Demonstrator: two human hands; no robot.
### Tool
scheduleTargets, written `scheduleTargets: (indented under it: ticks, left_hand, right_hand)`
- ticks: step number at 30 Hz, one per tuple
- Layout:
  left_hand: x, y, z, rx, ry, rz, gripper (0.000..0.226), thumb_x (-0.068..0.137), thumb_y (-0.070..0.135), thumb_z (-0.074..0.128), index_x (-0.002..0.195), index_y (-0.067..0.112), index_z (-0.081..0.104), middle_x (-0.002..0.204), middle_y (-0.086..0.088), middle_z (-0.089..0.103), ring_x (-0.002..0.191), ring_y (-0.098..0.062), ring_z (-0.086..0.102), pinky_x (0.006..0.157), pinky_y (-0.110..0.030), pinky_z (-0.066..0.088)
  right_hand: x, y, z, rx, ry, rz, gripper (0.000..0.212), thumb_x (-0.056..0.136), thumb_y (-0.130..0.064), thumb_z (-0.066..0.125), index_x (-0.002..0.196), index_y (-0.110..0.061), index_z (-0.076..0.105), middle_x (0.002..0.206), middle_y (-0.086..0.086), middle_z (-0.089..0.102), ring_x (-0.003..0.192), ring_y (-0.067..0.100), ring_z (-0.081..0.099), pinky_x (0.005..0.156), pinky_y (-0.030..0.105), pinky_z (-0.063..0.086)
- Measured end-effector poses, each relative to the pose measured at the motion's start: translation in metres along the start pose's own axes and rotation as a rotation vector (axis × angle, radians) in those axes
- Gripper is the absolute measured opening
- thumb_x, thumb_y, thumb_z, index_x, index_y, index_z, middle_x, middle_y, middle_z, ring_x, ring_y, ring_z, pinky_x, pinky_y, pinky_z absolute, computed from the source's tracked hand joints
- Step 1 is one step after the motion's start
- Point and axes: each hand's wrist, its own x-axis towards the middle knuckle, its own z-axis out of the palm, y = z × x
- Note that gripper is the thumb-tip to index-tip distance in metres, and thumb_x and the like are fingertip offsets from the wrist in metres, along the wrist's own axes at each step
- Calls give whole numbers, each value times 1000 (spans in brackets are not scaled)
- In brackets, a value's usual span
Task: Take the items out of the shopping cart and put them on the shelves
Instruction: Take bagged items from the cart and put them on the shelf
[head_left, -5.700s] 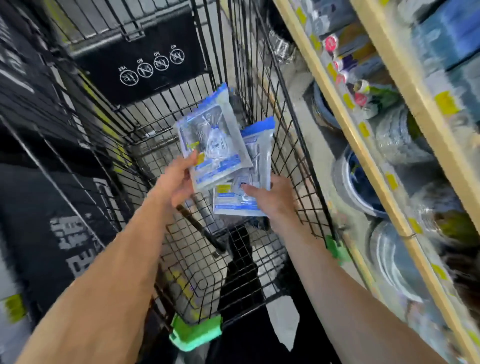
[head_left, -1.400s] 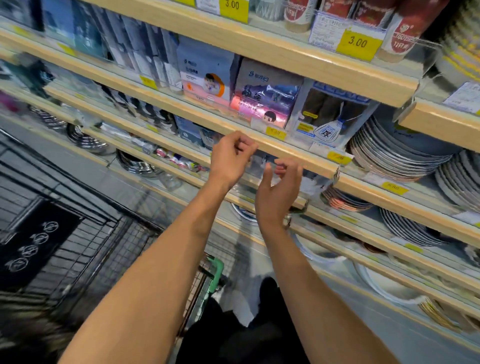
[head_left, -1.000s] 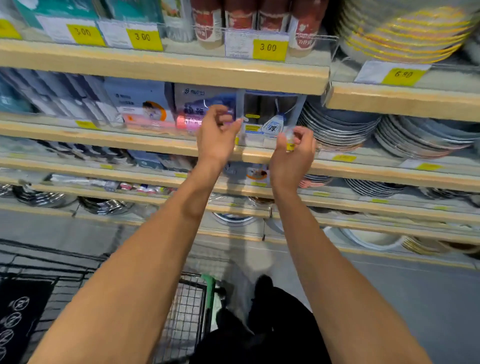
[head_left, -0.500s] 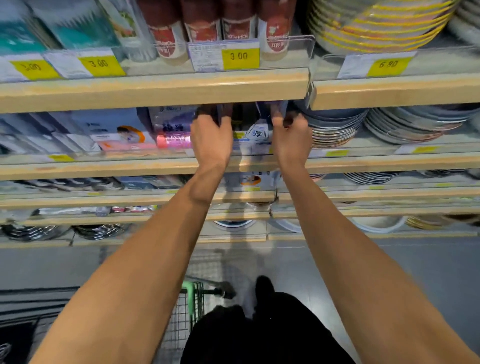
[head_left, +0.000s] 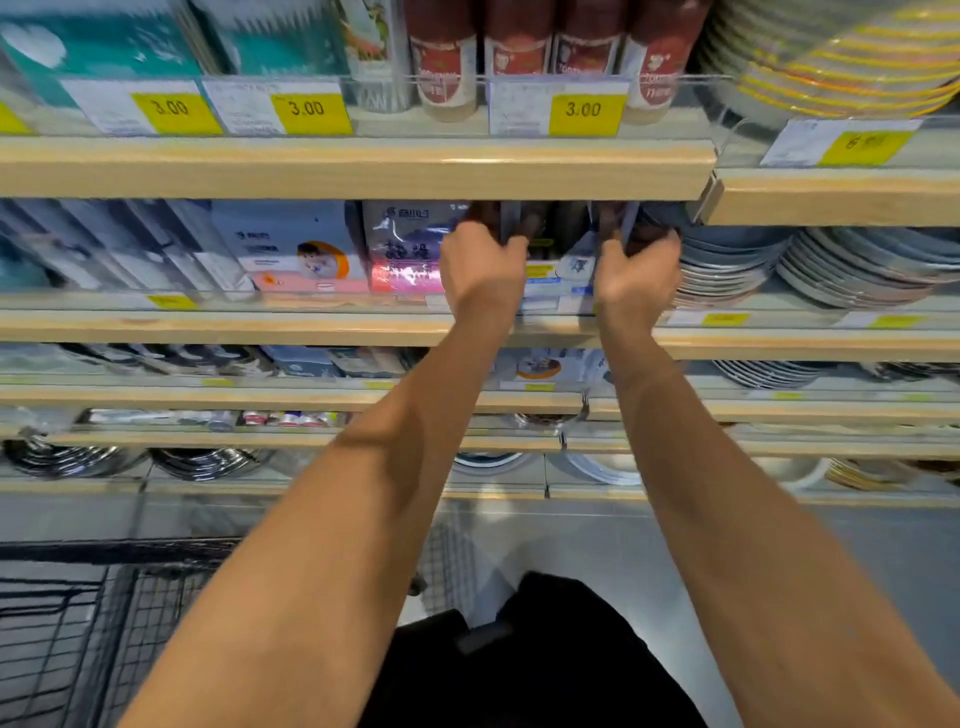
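Down in the bottom left corner you can see the black wire shopping cart (head_left: 78, 639), well below and left of both hands. Up on the second shelf (head_left: 260, 327), left of the fingers, there's a row of pale blue packs, then a box with an orange circle on it (head_left: 296, 249), then a purple and pink pack (head_left: 400, 249) sitting just beside the left hand's knuckles.

The left hand (head_left: 483, 270) is reaching up into that shelf with its fingers curled round the left edge of the clear packets (head_left: 563, 260), fingertips tucked up under the wooden shelf board above so you can't really see them. The packets stand upright on the second shelf, right between the two hands, blue and white print on the lower part, a yellow sticker near the left fingers.

The right hand (head_left: 636, 275) does the same on the other side, fingers curled over the right top edge of the packets, tips lost in the shadow.

Just right of the right fingers are stacks of grey plates (head_left: 727, 270), then more plates further along. Above everything, the top shelf has yellow 3.00 price tags (head_left: 584, 110) and red-labelled bottles (head_left: 519, 47) straight above the hands.
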Motion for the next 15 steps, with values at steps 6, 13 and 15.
scheduleTargets:
  ticks: [6,13,15]
  left_hand:
    - [-5,-63,-39,-174,212,22,25,81,32,76,95,17,63,86,1,66,77,-14,62,74,-31,56]
    - [22,-108,-88,201,214,16,36,83,24,77,111,14,57,98,2,64,85,-14,58,74,-25,40]
    - [28,-107,-91,277,170,74,30,85,25,75,108,13,60,93,2,66,83,-15,59,73,-27,43]
  right_hand:
    - [-73,8,32,124,87,-215,18,84,-31,70,77,-19,58,70,-2,60,65,18,56,59,29,47]
    - [-103,-8,71,-108,-194,-312,22,91,-32,61,102,-18,74,89,0,74,87,19,67,73,27,44]
    - [-96,-17,72,-239,-212,-347,23,94,-27,59,111,-19,73,99,2,75,94,20,68,83,28,49]
